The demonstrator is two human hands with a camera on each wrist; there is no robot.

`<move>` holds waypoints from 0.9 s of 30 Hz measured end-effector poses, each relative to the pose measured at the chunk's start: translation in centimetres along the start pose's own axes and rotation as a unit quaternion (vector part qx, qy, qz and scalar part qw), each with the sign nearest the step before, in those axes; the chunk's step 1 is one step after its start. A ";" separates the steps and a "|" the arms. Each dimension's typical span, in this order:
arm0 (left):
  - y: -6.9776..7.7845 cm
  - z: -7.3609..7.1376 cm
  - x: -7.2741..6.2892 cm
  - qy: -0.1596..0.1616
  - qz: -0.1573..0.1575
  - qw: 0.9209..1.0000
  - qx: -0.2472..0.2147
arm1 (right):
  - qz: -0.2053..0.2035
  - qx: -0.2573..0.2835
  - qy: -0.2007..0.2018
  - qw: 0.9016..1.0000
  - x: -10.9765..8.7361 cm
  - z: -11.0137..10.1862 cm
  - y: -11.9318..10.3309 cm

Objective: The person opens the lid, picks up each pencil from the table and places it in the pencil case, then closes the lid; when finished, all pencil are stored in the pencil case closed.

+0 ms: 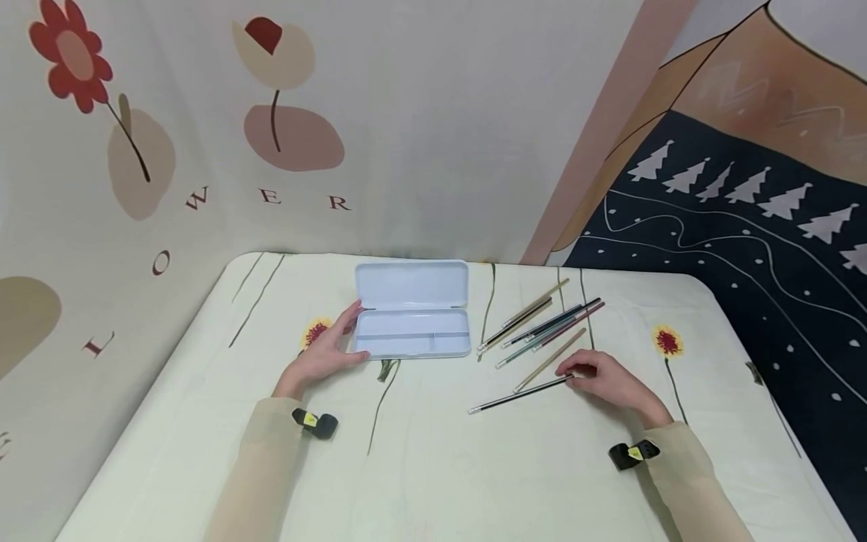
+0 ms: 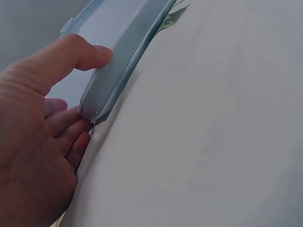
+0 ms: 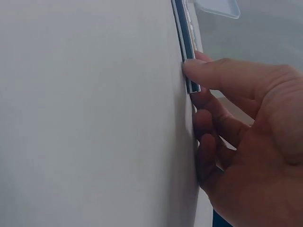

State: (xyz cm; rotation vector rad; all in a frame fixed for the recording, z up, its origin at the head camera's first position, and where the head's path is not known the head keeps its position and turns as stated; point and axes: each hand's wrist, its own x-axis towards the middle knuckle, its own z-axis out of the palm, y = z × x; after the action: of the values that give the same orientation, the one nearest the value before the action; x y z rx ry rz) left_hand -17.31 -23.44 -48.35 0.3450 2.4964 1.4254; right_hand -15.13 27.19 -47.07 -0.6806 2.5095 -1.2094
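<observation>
A pale blue pencil case (image 1: 400, 346) lies on the cloth with its hinged lid (image 1: 412, 284) folded back, showing a tray split into compartments. My left hand (image 1: 327, 354) grips its left end. In the left wrist view the thumb presses the case's long front side (image 2: 118, 71), while the other fingers sit at the corner. Lying apart from the loose pencils, a dark striped pencil (image 1: 518, 397) points left with its pale end. My right hand (image 1: 603, 379) pinches its right end between thumb and fingers; the right wrist view shows the thumb across the pencil (image 3: 183, 28).
Several pencils (image 1: 552, 325) in black, teal, dark red and natural wood lie in a loose pile right of the case. One wooden pencil (image 1: 550, 361) lies close to the right hand. A white flowered cloth (image 1: 420, 467) covers the table; patterned curtains hang behind and at the sides.
</observation>
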 end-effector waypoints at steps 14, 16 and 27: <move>0.0 0.0 0.0 0.001 -0.002 1.000 -0.004 | -0.003 0.009 0.022 1.000 1.4 0.7 -0.5; -0.1 0.0 0.0 0.000 -0.001 1.000 -0.006 | -0.004 0.005 0.025 1.000 1.6 0.7 -1.0; 0.0 0.0 0.1 0.000 -0.001 1.000 0.000 | -0.008 0.011 0.036 0.999 2.8 1.2 -0.7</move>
State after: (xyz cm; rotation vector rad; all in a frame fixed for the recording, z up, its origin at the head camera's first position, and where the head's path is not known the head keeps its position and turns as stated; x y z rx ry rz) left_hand -17.41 -23.47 -48.37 0.3422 2.4956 1.4234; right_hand -16.83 24.60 -47.39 -0.6651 2.5497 -1.2880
